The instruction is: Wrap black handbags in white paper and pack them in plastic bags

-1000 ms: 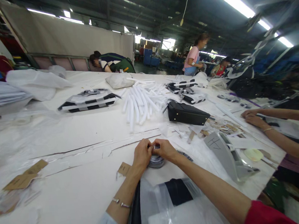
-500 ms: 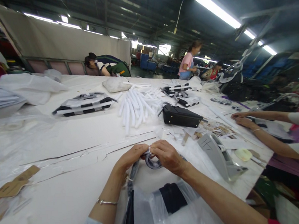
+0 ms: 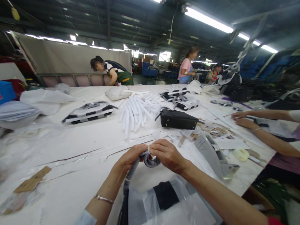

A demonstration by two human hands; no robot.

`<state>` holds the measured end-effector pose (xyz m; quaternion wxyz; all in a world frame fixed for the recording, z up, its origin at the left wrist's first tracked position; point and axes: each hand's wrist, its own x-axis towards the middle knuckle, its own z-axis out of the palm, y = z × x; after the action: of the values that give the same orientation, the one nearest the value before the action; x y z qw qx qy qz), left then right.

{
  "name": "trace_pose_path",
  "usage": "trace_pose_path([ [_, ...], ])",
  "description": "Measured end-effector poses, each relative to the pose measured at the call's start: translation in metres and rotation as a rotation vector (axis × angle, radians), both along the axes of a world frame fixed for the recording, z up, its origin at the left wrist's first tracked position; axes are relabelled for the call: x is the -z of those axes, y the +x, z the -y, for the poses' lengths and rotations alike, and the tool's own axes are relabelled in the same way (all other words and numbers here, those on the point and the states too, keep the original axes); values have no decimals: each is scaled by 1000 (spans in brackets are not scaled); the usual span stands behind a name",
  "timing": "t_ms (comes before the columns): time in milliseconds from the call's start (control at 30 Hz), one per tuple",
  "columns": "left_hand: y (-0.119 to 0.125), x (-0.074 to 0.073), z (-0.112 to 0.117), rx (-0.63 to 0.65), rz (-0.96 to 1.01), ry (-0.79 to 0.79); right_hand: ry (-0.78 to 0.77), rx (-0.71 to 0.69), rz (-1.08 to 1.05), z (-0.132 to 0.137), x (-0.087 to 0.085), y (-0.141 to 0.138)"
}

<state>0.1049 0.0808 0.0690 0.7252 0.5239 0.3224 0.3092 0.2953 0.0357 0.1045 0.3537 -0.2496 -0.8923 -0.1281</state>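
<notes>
In the lower middle lies a black handbag partly covered by white and clear wrapping. Its strap, sheathed in clear film, rises from the left side to a coiled loop under my fingers. My left hand is closed on the strap at the top left of this loop. Close against it, my right hand pinches the strap from the right, with a bit of white material between the fingertips. The fingertips partly hide the gripped spot.
Beyond my hands are a black bag and a pile of white foam tubes. A grey tape dispenser stands to the right, near a co-worker's hands. Brown card tags lie left; a wrapped bag sits further back.
My view has shifted slightly, bringing a blue bag into fuller sight at the left. Both hands keep hold of the strap, with the coiled loop slightly turned. A person at the back has straightened up somewhat.
</notes>
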Motion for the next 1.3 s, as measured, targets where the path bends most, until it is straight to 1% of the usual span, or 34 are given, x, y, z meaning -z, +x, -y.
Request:
trace_pose_path([
  [133, -4, -9, 13, -14, -23, 22, -27, -47, 55, 7, -6, 2],
  [300, -6, -19, 24, -62, -20, 75, -116, -32, 66, 15, -18, -1],
  [367, -5, -23, 29, -93, -26, 97, -171, -2, 37, 18, -20, -2],
  [467, -4, -27, 38, -140, -46, 127, -292, 66, -89, 22, -21, -5],
  [567, -1, -29, 49, -151, -53, 165, -423, 138, -187, 24, -23, -7],
  [733, 1, -36, 63, -155, -72, 265, -536, 268, -227, 29, -35, -7],
  [867, -1, -42, 73, -104, -92, 319, -701, 330, -187, 33, -45, -6],
  [933, -2, -42, 78, -64, -115, 356, -791, 333, -150, 33, -47, -5],
  [1000, -3, -41, 80, -49, -137, 342, -849, 318, -102, 33, -49, -4],
  [1133, 0, -40, 85, -36, -230, 315, -873, 334, 24, 31, -49, -3],
  [1233, 2, -42, 90, -41, -333, 360, -887, 316, 75, 31, -45, -3],
  [1300, 3, -43, 93, -55, -394, 404, -898, 290, 74, 33, -42, -3],
])
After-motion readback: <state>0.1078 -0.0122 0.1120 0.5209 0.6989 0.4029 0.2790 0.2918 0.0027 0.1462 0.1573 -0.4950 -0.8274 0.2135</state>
